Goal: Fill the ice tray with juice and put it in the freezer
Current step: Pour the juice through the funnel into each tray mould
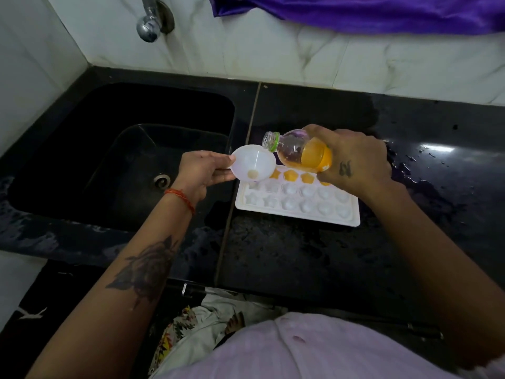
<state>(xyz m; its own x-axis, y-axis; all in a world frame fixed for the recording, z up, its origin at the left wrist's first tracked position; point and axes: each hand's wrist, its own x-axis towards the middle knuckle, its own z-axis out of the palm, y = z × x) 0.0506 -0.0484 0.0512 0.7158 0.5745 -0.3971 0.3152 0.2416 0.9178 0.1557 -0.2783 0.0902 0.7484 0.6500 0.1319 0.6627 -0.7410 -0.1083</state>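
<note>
A white ice tray (297, 213) lies on the black counter, right of the sink. Several star-shaped cells in its far row hold orange juice; the other cells look white. My left hand (203, 170) holds a white funnel (252, 166) over the tray's far left corner. My right hand (355, 162) grips a clear juice bottle (300, 151), tilted nearly flat with its uncapped mouth over the funnel's rim. Orange juice fills the bottle's lower part. No stream of juice is visible.
A black sink (123, 157) with a metal drain lies to the left. A chrome tap (151, 21) sticks out of the white tiled wall. Purple cloth (369, 12) hangs at the top. The counter (437, 173) to the right is wet with drops.
</note>
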